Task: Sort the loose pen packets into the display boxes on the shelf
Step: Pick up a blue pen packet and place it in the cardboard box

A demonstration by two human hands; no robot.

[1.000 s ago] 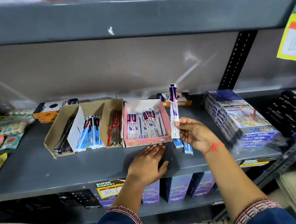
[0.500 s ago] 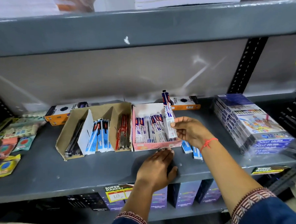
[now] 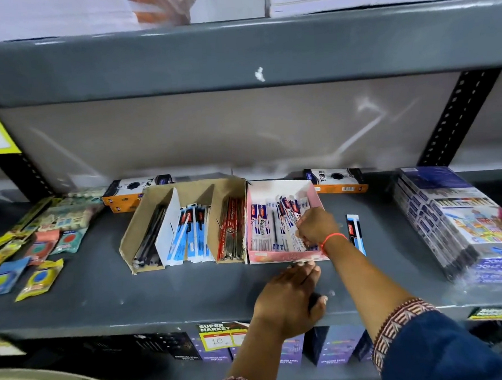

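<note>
Now right hand (image 3: 315, 225) in pink box (image 3: 289, 257), packets (image 3: 261, 227) lengthwise front-to-back

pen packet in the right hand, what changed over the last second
The right hand brought the white and blue pen packet down from upright beside the pink box and into it, among the matching packets; whether it has let go cannot be told. The left hand stayed flat on the shelf, the loose blue packets and the cardboard box stayed put.

Pink box (image 3: 286, 257) sits right of cardboard box (image 3: 185, 188); loose packet (image 3: 355, 233) lies right of both.
</note>
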